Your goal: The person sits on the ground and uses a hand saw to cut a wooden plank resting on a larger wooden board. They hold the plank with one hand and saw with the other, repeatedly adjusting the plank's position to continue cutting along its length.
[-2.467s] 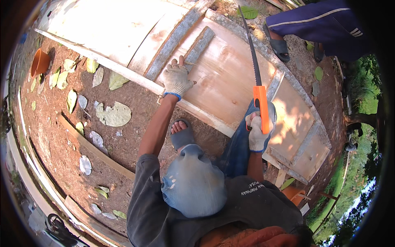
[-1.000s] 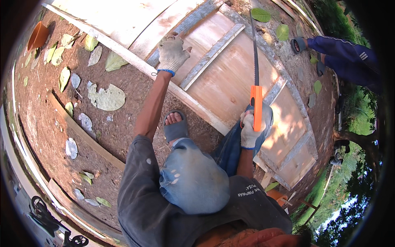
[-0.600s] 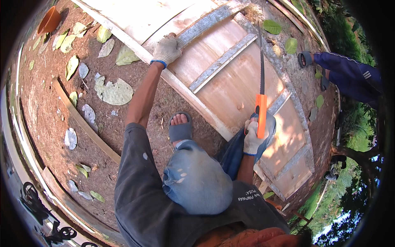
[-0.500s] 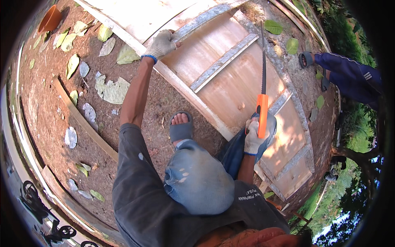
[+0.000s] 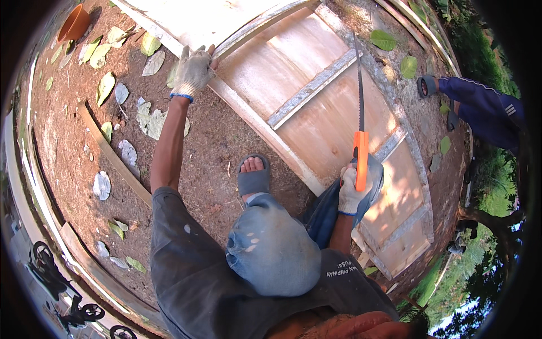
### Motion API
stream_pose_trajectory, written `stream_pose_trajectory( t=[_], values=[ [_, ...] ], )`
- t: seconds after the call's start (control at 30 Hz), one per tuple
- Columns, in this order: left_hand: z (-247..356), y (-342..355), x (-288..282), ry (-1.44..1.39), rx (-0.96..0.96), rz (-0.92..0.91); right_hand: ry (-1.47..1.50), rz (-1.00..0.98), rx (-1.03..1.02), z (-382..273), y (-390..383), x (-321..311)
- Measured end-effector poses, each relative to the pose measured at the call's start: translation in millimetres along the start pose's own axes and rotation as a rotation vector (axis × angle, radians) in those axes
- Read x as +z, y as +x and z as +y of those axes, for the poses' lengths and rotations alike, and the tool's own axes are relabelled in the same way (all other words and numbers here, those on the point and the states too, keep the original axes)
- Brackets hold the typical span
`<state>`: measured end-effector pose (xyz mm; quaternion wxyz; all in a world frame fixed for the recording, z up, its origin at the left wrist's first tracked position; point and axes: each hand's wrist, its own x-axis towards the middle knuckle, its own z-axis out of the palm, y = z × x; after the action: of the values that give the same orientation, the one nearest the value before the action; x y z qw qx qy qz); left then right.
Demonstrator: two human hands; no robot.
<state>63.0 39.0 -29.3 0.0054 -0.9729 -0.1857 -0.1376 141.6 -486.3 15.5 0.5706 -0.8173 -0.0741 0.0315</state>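
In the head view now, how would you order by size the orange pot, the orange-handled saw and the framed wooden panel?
1. Framed wooden panel
2. Orange-handled saw, narrow but much longer than the pot
3. Orange pot

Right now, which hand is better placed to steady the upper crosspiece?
Left, I'd say: the left hand is beside the near end of the upper crosspiece, while the right hand holds the orange-handled handsaw.

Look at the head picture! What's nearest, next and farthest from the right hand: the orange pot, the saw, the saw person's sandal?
From the right hand:
1. Saw, held in it.
2. Sandal, to its left.
3. Orange pot, far upper left.
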Motion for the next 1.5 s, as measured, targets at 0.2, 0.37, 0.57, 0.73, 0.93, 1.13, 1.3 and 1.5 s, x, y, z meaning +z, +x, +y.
stream_pose_trajectory(
  t=[0.2, 0.37, 0.57, 0.73, 0.93, 1.13, 1.3, 1.5],
  values=[
    [24.6, 16.1, -41.0, -0.196, -0.336, -0.467, 0.023, 0.031, 0.047, -2.8, -3.3, -6.5],
    [-17.4, -42.6, -9.7, -0.175, -0.195, -0.212, 0.114, 0.048, 0.046, -4.1, -3.6, 0.7],
    [-20.6, -20.7, -47.2, -0.216, -0.307, -0.265, -0.025, 0.005, 0.034, 1.3, -1.7, -8.6],
    [-43.1, -22.6, -21.1, -0.331, -0.237, -0.191, 0.003, 0.031, 0.005, 2.2, -3.0, -3.2],
    [-37.7, -5.6, -40.4, -0.39, -0.242, -0.242, -0.009, 0.046, 0.036, -5.6, -0.3, -4.1],
    [-45.4, -12.9, -31.9, -0.463, -0.193, -0.157, -0.145, 0.013, -0.097, -18.7, 4.0, 1.7],
    [-52.1, -8.4, -24.1, -0.484, -0.214, -0.217, -0.194, -0.027, -0.083, -31.6, 4.8, 0.1],
    [-62.0, -13.0, -18.0, -0.568, -0.141, -0.156, -0.126, 0.0, -0.103, -24.0, 3.9, 2.2]
  ],
)
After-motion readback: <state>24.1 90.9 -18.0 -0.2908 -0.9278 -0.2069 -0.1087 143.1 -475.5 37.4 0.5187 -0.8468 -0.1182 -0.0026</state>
